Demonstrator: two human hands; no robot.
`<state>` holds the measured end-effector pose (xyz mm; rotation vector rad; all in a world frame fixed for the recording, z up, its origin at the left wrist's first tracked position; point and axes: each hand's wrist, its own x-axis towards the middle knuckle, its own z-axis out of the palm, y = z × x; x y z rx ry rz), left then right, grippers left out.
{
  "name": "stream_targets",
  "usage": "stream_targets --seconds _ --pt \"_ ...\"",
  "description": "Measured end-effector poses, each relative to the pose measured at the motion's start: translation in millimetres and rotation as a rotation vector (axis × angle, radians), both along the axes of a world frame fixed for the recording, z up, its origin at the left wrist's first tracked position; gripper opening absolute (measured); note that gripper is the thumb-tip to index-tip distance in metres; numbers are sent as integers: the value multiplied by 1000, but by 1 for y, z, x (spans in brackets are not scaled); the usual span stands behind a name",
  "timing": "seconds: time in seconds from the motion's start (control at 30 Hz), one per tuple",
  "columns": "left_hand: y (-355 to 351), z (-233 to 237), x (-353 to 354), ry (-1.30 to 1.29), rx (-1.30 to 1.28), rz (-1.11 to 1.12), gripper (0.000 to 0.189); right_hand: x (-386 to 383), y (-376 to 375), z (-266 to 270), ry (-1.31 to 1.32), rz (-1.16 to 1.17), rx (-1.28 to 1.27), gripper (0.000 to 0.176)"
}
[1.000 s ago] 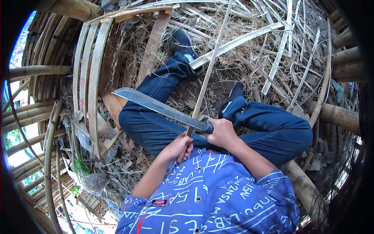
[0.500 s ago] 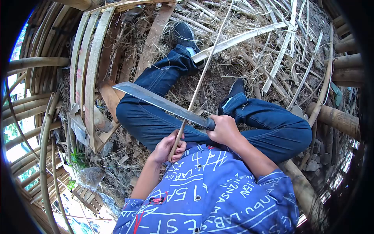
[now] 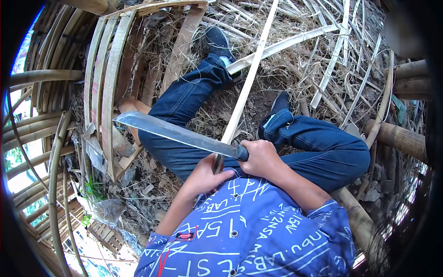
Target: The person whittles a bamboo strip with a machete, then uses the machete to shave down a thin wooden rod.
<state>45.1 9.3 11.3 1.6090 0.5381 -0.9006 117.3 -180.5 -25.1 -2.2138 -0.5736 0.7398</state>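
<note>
A long pale bamboo strip (image 3: 249, 81) runs from the top of the view down to my lap. Its lower end is in my left hand (image 3: 207, 175), whose fingers wrap round it near my shirt. My right hand (image 3: 262, 158) is closed on the dark handle of a machete (image 3: 175, 133). The wide blade points left, crossing over the strip just above my left hand, with its tip above my bent knee. Part of the strip is hidden under the blade.
Thin strips and curly shavings (image 3: 295, 55) cover the ground ahead. Wooden slats (image 3: 110, 87) stand at the left, with bamboo poles (image 3: 46, 74) beyond. Thick bamboo (image 3: 399, 138) lies at the right. My crossed legs (image 3: 323, 150) surround the work.
The strip has turned to show its wide pale face. My left hand has shifted right with its thumb now extended, and the machete has moved left and slightly down.
</note>
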Motion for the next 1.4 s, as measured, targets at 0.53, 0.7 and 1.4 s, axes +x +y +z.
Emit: stream_targets --seconds 0.53,0.7,1.4 --pt "-11 -16 -19 -288 130 19 31 48 -24 -37 -116 -55 -364 22" --pt "0 -12 -22 -221 110 20 35 72 -21 -44 -127 -162 -398 22" --pt "6 4 -13 -47 290 -55 32 33 -15 -32 84 -73 -136 18"
